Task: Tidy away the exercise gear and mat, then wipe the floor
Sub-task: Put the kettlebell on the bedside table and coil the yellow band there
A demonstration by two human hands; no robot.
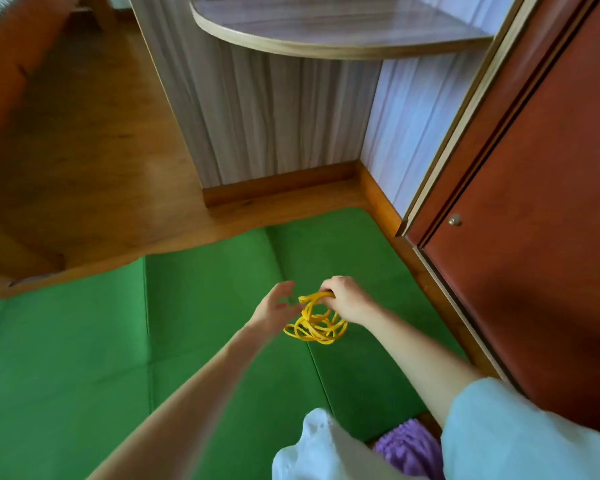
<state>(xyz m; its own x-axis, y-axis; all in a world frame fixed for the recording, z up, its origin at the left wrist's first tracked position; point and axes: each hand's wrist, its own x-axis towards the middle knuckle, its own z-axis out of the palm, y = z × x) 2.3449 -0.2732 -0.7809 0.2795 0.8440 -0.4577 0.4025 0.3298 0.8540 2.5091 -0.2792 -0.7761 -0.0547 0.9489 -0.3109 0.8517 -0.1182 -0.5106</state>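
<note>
A green folding exercise mat (194, 306) lies flat on the wooden floor. Above it my right hand (347, 299) grips a bundle of yellow elastic bands (314, 322), whose loops hang down below the fist. My left hand (274, 310) hovers just left of the bands with its fingers spread and straight; its fingertips are at the edge of the loops, and I cannot tell whether they touch.
A red-brown wardrobe door (541, 237) with a small knob (454, 220) stands along the right. A rounded wooden shelf (326, 32) juts out at the top over a striped wall. A purple fuzzy item (409, 448) lies at the bottom. Bare wooden floor (101, 150) stretches left.
</note>
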